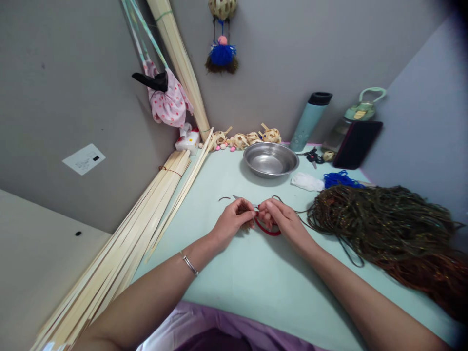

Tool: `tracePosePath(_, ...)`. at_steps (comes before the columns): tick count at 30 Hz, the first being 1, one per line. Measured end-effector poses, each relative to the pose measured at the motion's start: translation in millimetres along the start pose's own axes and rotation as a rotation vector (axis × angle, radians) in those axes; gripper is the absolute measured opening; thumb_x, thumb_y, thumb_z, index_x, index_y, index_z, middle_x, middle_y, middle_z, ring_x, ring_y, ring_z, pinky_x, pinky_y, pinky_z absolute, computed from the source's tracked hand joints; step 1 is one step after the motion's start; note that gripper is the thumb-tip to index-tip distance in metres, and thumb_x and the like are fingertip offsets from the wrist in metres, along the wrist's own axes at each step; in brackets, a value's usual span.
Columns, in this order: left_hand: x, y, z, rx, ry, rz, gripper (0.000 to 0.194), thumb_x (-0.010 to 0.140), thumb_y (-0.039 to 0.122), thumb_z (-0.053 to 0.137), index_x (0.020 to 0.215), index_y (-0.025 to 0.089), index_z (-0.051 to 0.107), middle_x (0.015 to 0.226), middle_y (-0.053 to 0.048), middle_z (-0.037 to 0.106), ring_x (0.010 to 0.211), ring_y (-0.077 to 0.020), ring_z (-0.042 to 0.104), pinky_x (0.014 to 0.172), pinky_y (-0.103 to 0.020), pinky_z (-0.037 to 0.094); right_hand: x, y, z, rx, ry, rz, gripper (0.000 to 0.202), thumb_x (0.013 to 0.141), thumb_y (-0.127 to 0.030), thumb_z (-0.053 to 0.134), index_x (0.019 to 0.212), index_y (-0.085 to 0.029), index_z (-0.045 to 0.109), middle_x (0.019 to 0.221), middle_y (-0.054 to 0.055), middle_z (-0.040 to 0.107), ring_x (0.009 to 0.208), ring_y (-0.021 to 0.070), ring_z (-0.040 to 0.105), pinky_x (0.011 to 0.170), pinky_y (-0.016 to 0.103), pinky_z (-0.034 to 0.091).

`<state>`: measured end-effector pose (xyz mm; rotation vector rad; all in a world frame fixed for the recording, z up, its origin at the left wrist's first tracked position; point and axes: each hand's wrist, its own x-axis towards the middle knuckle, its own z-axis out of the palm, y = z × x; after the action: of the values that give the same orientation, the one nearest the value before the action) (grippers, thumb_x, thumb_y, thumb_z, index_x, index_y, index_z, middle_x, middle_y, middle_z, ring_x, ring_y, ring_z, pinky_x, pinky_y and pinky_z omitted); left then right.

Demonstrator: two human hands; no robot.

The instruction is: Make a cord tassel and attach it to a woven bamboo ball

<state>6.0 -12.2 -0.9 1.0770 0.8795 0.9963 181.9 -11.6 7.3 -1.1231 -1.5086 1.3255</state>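
Both hands meet low over the middle of the table. My left hand is closed around a small brown yarn tuft, its frayed ends showing between the fingers. Close beside it, my right hand is pinched at the tuft's right end, on what looks like a thin strand of yarn. Under the hands lie scissors with red handles; a blade tip pokes out beyond my left hand, and the rest is covered. A dark strand runs from behind my right hand toward a large heap of dark glittery yarn.
A metal bowl stands behind the hands. Long pale bamboo strips lie along the left. Woven balls line the back. At right are blue yarn, a white bundle, a phone and a tumbler.
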Motion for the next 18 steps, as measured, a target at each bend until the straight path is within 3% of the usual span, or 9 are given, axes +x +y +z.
tracePosePath(4, -0.4, 0.5, 1.1, 0.034, -0.011, 0.013, 0.017, 0.079, 0.028, 0.068, 0.082, 0.019, 0.054, 0.069, 0.003, 0.058, 0.057, -0.0084, 0.058, 0.057, -0.021, 0.044, -0.7, -3.7, 2.8, -0.014, -0.053, 0.019, 0.045, 0.089, -0.058, 0.061, 0.067, -0.020, 0.054, 0.055, -0.004, 0.045, 0.052, 0.0115, 0.038, 0.050, 0.027, 0.029)
tracePosePath(18, -0.3, 0.3, 0.9, 0.015, -0.029, 0.001, 0.014, 0.082, 0.027, 0.065, 0.089, 0.019, 0.056, 0.070, 0.004, 0.057, 0.057, -0.0087, 0.059, 0.057, -0.022, 0.046, -0.5, -5.5, 3.2, 0.047, 0.009, 0.011, 0.031, 0.083, -0.048, 0.071, 0.079, -0.019, 0.063, 0.061, -0.003, 0.054, 0.057, 0.0127, 0.044, 0.056, 0.028, 0.032)
